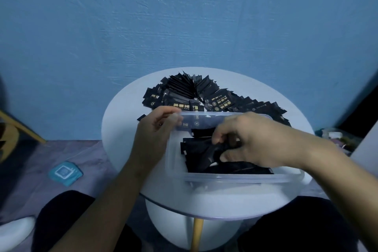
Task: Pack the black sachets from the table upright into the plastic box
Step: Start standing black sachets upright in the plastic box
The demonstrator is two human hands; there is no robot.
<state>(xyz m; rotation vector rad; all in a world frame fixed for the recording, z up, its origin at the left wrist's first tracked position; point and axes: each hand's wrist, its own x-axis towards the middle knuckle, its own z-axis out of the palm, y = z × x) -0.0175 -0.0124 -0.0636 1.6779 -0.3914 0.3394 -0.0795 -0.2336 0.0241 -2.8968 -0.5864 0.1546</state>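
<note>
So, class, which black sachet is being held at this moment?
The creased sachet inside the plastic box, pinched by the right hand. The rest lie untouched, in the heap on the table behind the box or already packed.

Left forearm: bare, runs from near left toward the far side. Left grip: back of hand up, fingers curled over the far-left corner rim of the plastic box. Right forearm: bare, enters from near right, angled leftward. Right grip: palm down, fingers bent; thumb and fingertips pinch a crumpled black sachet.
</note>
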